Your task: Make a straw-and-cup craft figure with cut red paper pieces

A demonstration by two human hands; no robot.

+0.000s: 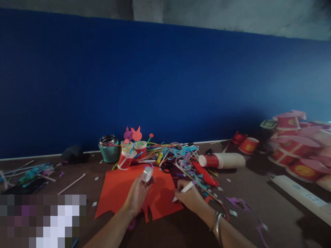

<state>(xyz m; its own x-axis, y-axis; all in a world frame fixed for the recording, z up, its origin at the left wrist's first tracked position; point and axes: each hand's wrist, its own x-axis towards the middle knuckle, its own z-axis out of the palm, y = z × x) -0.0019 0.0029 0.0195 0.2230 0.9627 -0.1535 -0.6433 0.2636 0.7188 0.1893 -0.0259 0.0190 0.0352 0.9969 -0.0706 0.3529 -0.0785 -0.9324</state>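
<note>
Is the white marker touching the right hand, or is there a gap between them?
Touching. The head view shows the right hand holding the white marker, its barrel between thumb and fingers.

Red paper (116, 189) lies on the tabletop (248, 186); above it, the left hand (141, 191) holds a silvery round object (147, 174), the right (187, 197) a white marker (186, 188).

Red sheet (116, 186): flat, room above it left of left hand (144, 182) and between roll (147, 174) and marker (186, 187).
Cups (125, 160): 3 upright at the far left edge, straws rising, jar (110, 151) just beside.
Scraps (184, 151): tangled heap beyond the sheet.
Table (245, 187): gap between cup tube (222, 161) and power strip (300, 193).
Wall (165, 79): bounds the far side.
</note>
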